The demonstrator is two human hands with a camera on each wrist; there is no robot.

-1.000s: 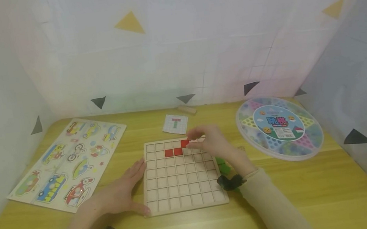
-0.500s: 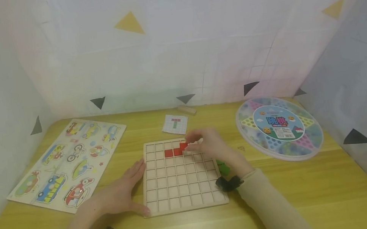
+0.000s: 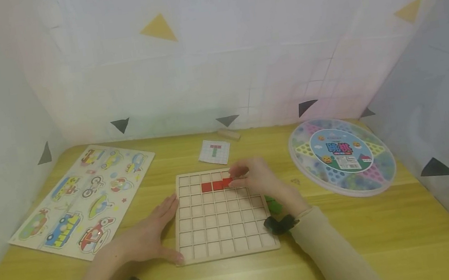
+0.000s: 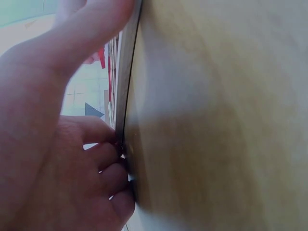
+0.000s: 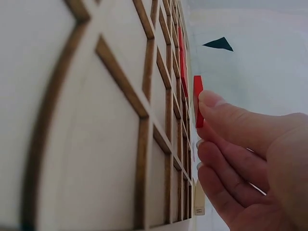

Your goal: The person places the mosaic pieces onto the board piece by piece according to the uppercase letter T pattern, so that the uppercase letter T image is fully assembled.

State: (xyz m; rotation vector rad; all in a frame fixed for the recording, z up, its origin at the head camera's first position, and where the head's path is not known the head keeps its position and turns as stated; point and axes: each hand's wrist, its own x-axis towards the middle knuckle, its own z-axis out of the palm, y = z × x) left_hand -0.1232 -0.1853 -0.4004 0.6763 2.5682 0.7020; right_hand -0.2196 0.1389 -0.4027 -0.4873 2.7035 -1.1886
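My right hand [image 3: 260, 177] pinches a small red square tile [image 5: 198, 101] between thumb and fingers. It stands over the second row of a wooden grid board [image 3: 224, 222], just right of two red tiles [image 3: 211, 187] set side by side. The right wrist view shows a gap between this tile and the board's face. Along the board's left edge rests my left hand [image 3: 148, 236], its thumb at the near corner and its fingers farther up the side. Green tiles [image 3: 274, 206] lie by the board's right edge, partly hidden by the right wrist.
Behind the board lies a card [image 3: 215, 152] printed with a red and green T, and a small wooden block [image 3: 229, 134] lies beyond it. A vehicle puzzle board [image 3: 125, 157] is at left. On the right sits a round Chinese checkers box [image 3: 342, 156].
The pinched red tile has come down from the top row to the second row, level with the other two, and lies flatter. My left hand stays where it was.
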